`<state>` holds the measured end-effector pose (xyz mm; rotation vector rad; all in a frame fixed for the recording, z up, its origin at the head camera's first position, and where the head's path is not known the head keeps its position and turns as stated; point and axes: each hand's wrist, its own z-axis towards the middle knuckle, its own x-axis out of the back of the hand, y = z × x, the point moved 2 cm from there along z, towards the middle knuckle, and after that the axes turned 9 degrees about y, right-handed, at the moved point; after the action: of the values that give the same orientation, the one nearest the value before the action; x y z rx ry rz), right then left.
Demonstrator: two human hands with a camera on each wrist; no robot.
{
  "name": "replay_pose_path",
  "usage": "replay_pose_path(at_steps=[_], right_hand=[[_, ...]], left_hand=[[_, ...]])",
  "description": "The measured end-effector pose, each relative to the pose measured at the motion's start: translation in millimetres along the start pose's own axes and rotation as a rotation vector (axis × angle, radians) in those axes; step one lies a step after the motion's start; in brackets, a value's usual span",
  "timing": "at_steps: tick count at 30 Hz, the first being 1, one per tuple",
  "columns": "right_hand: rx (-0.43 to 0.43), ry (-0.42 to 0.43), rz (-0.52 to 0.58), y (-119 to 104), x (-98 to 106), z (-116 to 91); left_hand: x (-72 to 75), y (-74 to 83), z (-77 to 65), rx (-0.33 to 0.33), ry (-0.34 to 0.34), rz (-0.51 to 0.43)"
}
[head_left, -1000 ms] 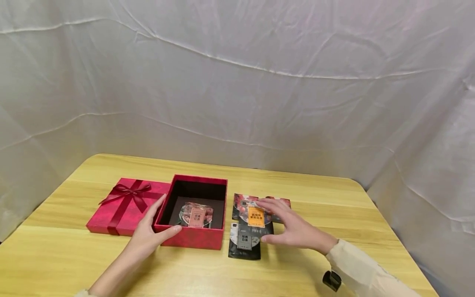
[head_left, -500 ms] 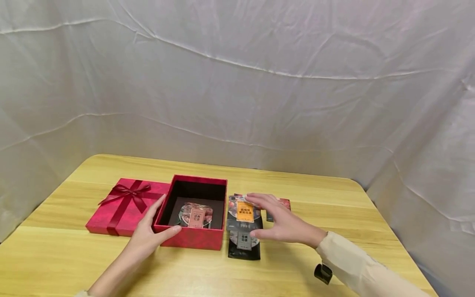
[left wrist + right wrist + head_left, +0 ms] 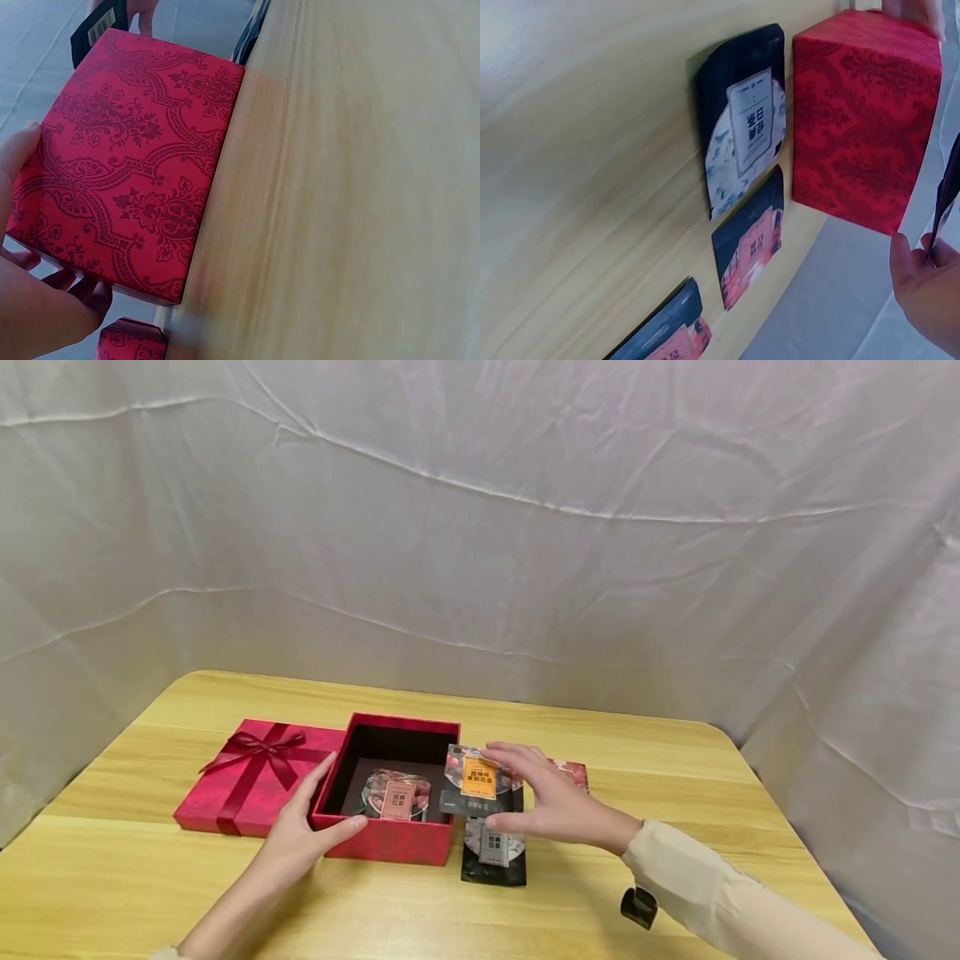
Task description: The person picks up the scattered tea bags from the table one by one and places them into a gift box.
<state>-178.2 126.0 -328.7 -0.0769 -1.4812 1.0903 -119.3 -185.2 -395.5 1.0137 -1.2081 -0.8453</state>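
A creased pale cloth hangs behind a wood-grained table.

Studio-like setting: pale, creased cloth hangs behind light wood-grain table and wraps round both its sides, hiding whatever room lies beyond (home, office or shop, cannot tell). Table's far corners rounded; seam-like lines cross cloth.

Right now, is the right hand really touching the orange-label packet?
Touching. The right wrist view shows it: the packet's edge sits pinched between the fingers of the right hand. The head view shows the orange-label packet held up there.
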Motion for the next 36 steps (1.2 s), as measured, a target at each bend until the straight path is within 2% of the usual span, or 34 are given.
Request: replay_pose_path(at_steps=[15, 21, 30, 36], right_hand=[[-0.073, -0.047, 0.04, -18, -11, 12], [-0.101, -0.03, 0.041, -23, -13, 17], [-0.195, -0.034, 0.148, -32, -18, 31], [-0.188, -0.058, 0.175, -37, -20, 37]], left_hand=[[0.7, -0.4, -1.3, 0.023, -0.006, -0.004], [0.7, -0.6, -1.4, -0.002, -0.001, -0.01], [0.3, -1.6, -1.0, -0.003, -0.002, -0.029], [-0.5, -0.3, 0.4, -0.008, -0.003, -0.039]])
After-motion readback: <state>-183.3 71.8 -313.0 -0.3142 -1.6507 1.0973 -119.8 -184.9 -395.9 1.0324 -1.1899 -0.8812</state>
